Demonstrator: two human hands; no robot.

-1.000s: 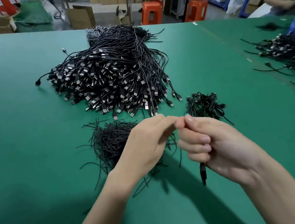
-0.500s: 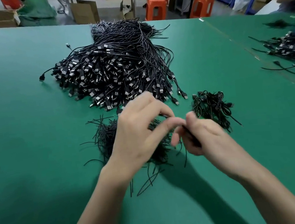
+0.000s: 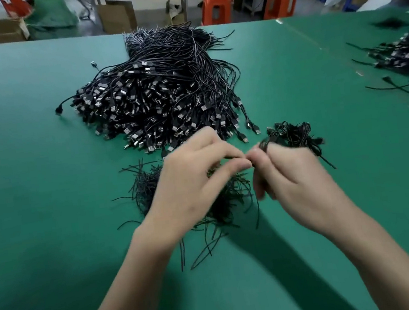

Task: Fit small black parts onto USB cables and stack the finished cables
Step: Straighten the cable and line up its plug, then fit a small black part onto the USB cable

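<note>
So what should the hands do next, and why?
Probably finish the fitting first. The left hand and right hand meet fingertip to fingertip, pinching a cable between them, so it looks unfinished. Then the cable can go on the small pile just beyond.

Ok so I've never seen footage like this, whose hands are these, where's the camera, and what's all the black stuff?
No machine: a person works bare-handed, with one camera on their head looking down. The left hand and right hand meet over a green table. The right hand grips a thin black cable; the left pinches it at the fingertips, any small part there too blurred to see. Behind lies a big pile of USB cables, under the hands a heap of thin black strands, to the right a small tangled bundle.
</note>
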